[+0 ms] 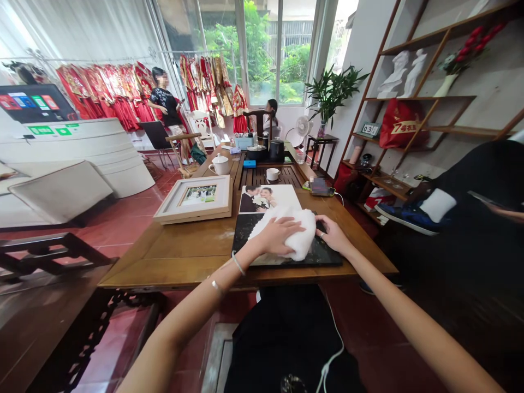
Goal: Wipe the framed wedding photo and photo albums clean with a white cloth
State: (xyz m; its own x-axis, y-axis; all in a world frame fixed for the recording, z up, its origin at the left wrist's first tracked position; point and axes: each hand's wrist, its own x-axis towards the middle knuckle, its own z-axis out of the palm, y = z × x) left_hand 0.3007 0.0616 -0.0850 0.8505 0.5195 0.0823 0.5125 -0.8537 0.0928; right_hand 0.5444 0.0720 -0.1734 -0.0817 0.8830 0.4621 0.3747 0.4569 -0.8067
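Note:
A flat photo panel (259,200) lies at the near edge of the wooden table, with a wedding picture at its far end and a dark lower part. Over its middle is a bunched white towel (305,240). My left hand (278,236) presses down on the towel, its fingers spread and curved over the fluffy cloth. At the panel's right side, beside the towel, my right hand (332,234) has its fingers bent against the edge; a ring shows on one finger. Part of the panel is hidden under the towel and my left hand.
A framed photo (198,197) rests left of the panel. Beyond are a white teapot (220,164), a white cup (272,174), a slatted tea tray (256,177) and a phone with a cable (321,187). A person in dark clothes (462,229) sits close at right.

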